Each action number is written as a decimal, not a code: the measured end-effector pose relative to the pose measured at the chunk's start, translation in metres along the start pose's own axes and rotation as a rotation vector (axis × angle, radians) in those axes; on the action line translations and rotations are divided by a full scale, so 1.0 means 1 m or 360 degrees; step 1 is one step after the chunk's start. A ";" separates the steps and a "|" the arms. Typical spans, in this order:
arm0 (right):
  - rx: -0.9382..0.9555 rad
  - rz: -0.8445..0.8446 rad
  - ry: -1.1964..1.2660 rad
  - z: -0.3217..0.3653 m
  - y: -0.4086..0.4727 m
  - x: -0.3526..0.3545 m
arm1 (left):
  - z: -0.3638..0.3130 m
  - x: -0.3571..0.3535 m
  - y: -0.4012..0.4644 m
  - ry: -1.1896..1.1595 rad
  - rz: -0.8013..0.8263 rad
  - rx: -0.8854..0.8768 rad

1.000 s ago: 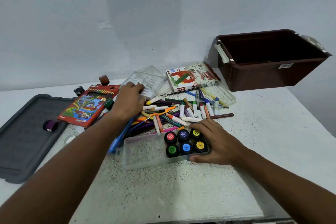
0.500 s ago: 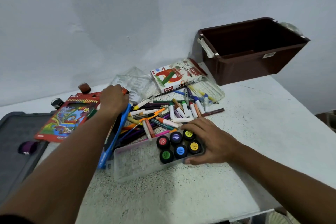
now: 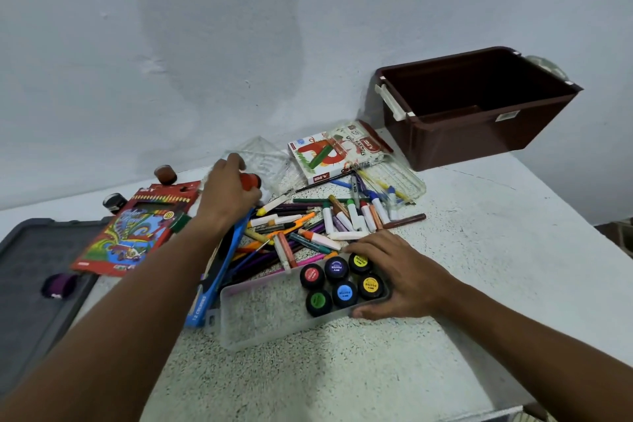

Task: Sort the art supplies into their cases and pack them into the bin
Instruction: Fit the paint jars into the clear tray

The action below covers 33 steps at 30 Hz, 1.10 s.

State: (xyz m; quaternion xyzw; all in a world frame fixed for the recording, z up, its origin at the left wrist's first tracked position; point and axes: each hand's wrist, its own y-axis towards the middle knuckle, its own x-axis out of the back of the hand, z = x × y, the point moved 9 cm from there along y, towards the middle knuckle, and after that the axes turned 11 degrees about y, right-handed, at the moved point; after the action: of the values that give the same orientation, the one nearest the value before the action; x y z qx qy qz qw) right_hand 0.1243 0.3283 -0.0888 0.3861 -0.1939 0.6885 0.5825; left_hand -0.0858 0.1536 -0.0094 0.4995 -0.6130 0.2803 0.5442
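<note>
left hand (image 3: 230,193): fingers curled round an orange paint jar (image 3: 250,180), beyond the clear case (image 3: 274,310), to its far left | right hand (image 3: 399,279): spread, holds the case's right end | jar goes near-right, into the free left half

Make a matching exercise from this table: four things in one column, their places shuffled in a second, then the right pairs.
Things
1. orange paint jar
2. dark brown plastic bin
3. purple paint jar
4. six black-lidded poster paint jars

Places
A. on the grey tray lid at far left
B. inside the clear plastic case, held steady by the right hand
C. in the grip of the left hand
D. at the far right, against the wall

Pairs: 1-C, 2-D, 3-A, 4-B
</note>
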 end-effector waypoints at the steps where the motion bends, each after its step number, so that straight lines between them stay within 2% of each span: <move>1: -0.0009 -0.0006 0.0005 -0.001 0.000 0.001 | -0.005 0.001 -0.003 -0.0039 0.0020 -0.0024; 8: 0.0021 -0.0030 -0.0005 0.002 -0.001 0.001 | -0.020 0.006 -0.043 -0.0071 0.0120 -0.0086; 13: 0.0062 -0.0038 0.0016 0.005 -0.001 0.003 | -0.023 0.016 -0.077 -0.0246 0.0017 -0.0089; 20: 0.0040 -0.0071 0.0036 0.006 -0.003 0.005 | -0.034 0.025 -0.110 -0.0494 0.0002 -0.0205; 24: 0.0033 -0.0073 0.0014 0.006 -0.004 0.005 | -0.036 0.032 -0.121 -0.0360 0.0028 -0.0249; 33: 0.0001 -0.0089 0.0003 0.006 -0.006 0.004 | -0.037 0.022 -0.147 -0.0317 0.0029 -0.0348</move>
State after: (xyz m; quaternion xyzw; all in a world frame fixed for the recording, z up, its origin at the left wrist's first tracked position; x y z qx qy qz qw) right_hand 0.1320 0.3281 -0.0831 0.3908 -0.1822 0.6723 0.6017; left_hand 0.0655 0.1290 -0.0085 0.4571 -0.6953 0.1658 0.5293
